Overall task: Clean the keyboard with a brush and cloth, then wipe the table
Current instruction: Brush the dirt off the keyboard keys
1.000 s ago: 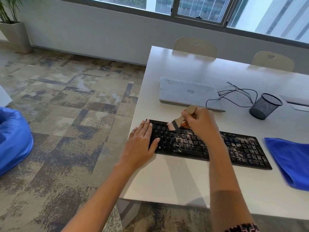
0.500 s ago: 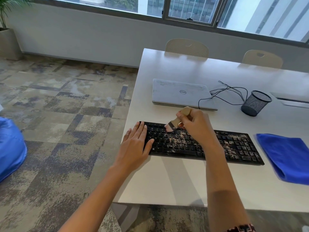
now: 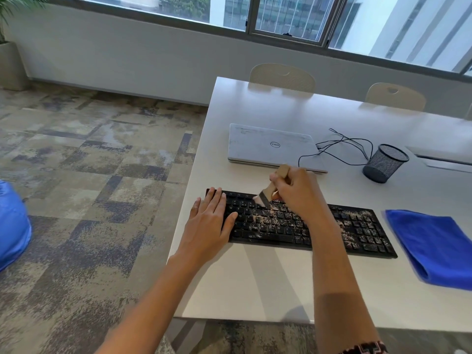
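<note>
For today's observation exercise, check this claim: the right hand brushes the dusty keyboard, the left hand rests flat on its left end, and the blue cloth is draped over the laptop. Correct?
One error: in the head view the blue cloth lies on the table right of the keyboard, not over the laptop. The rest stands.

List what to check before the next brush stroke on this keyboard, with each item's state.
1. Right hand grips the brush: ok.
2. Brush tip touches the top rows of the keyboard: ok.
3. Left hand lies flat on the keyboard's left end, steadying it: ok.
4. Keys free of crumbs: not ok, middle and right end are speckled.
5. Blue cloth ready on the table, right of the keyboard: ok.
6. Dirt under the keycaps: cannot tell.
</note>
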Action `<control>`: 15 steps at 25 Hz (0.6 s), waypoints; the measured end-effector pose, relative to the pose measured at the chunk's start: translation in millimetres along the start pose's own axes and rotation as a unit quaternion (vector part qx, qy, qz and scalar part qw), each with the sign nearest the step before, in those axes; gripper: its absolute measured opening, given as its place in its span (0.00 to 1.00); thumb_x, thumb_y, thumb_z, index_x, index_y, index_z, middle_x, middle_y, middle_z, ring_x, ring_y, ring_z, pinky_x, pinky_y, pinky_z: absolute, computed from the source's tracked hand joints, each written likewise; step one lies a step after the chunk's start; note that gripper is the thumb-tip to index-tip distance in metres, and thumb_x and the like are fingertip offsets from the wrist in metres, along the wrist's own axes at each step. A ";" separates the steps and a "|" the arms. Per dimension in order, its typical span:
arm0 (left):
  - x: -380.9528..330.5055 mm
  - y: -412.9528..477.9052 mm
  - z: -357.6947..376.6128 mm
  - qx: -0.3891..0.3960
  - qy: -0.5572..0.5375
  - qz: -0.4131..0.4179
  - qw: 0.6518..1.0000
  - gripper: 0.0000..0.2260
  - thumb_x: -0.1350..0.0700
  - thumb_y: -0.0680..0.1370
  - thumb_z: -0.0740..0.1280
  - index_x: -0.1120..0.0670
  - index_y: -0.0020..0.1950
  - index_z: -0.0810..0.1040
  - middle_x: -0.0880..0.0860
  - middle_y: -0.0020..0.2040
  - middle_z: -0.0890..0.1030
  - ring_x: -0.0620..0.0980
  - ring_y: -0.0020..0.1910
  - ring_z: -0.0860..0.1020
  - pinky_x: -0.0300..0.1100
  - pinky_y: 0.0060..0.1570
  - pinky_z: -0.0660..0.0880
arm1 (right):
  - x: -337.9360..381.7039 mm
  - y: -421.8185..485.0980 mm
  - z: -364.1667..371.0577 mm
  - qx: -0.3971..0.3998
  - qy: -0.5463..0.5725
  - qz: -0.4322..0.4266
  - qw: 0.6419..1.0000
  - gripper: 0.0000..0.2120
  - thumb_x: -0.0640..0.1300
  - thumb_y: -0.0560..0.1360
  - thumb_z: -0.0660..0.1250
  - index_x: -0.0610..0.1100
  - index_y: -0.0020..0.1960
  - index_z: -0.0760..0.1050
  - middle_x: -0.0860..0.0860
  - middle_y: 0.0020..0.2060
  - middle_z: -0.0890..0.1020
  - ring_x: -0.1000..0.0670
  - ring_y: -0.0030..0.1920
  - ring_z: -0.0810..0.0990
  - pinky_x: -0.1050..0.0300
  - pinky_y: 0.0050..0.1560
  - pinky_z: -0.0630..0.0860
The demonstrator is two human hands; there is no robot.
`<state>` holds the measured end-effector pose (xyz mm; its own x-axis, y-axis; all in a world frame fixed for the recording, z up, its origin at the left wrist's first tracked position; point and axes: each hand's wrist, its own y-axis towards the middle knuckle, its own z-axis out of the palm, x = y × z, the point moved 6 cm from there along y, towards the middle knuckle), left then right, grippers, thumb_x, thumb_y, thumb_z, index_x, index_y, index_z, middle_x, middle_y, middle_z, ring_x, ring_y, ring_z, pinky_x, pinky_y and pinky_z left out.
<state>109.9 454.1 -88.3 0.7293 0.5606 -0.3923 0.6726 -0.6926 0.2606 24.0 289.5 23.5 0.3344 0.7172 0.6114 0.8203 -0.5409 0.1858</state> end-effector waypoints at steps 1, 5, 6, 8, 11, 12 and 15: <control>0.4 -0.1 0.9 -0.004 -0.008 0.001 1.000 0.36 0.37 0.78 0.39 0.57 0.78 0.57 0.52 0.79 0.55 0.47 0.79 0.46 0.44 0.76 0.42 | -2.5 2.9 -1.5 0.004 -0.002 0.005 1.000 0.12 0.46 0.81 0.65 0.41 0.44 0.79 0.46 0.36 0.84 0.43 0.37 0.84 0.42 0.43 0.82; 1.6 -0.1 1.3 -0.012 -0.025 0.003 1.000 0.34 0.38 0.79 0.40 0.58 0.78 0.58 0.53 0.79 0.56 0.47 0.79 0.48 0.43 0.76 0.43 | 3.7 9.4 -7.6 -0.040 0.049 -0.013 0.998 0.09 0.47 0.81 0.65 0.44 0.47 0.80 0.46 0.38 0.84 0.44 0.39 0.84 0.42 0.45 0.83; 1.5 -0.3 1.1 -0.012 -0.022 0.004 1.000 0.34 0.38 0.79 0.40 0.58 0.78 0.58 0.53 0.79 0.56 0.47 0.79 0.48 0.44 0.76 0.43 | 6.4 8.7 -3.5 -0.038 0.050 -0.023 0.998 0.08 0.47 0.81 0.65 0.45 0.48 0.81 0.47 0.39 0.85 0.47 0.39 0.84 0.46 0.46 0.83; 0.9 -0.6 1.3 -0.011 -0.015 0.007 1.000 0.34 0.39 0.79 0.40 0.58 0.78 0.58 0.53 0.79 0.56 0.48 0.79 0.48 0.44 0.76 0.42 | 10.3 3.6 6.2 -0.015 0.036 -0.034 0.999 0.08 0.47 0.81 0.65 0.45 0.49 0.81 0.47 0.39 0.85 0.52 0.35 0.80 0.55 0.42 0.79; 0.7 -0.8 2.3 -0.013 -0.006 0.011 1.000 0.33 0.40 0.79 0.40 0.58 0.78 0.58 0.54 0.79 0.56 0.48 0.79 0.48 0.44 0.75 0.42 | 6.6 2.1 9.0 0.016 0.022 -0.016 0.999 0.11 0.47 0.81 0.65 0.42 0.46 0.81 0.46 0.38 0.84 0.45 0.37 0.83 0.48 0.44 0.81; 1.0 -0.7 2.9 -0.010 -0.003 0.011 1.000 0.34 0.40 0.79 0.40 0.58 0.78 0.58 0.54 0.79 0.56 0.48 0.79 0.47 0.44 0.75 0.41 | 5.7 3.7 6.3 0.015 0.024 -0.013 1.000 0.11 0.46 0.81 0.65 0.41 0.45 0.80 0.46 0.37 0.84 0.42 0.38 0.84 0.46 0.45 0.82; 1.0 0.0 3.1 -0.014 -0.003 0.011 1.000 0.34 0.40 0.79 0.40 0.58 0.78 0.58 0.54 0.79 0.56 0.48 0.79 0.47 0.44 0.76 0.42 | 10.5 5.8 0.1 -0.023 0.029 -0.026 0.999 0.12 0.47 0.82 0.64 0.41 0.45 0.80 0.44 0.36 0.83 0.44 0.37 0.83 0.46 0.44 0.81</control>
<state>110.3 453.3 -91.4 0.7435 0.5428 -0.3906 0.6596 -0.6917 0.2942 32.3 294.0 30.9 0.2636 0.7185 0.6436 0.8134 -0.5242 0.2521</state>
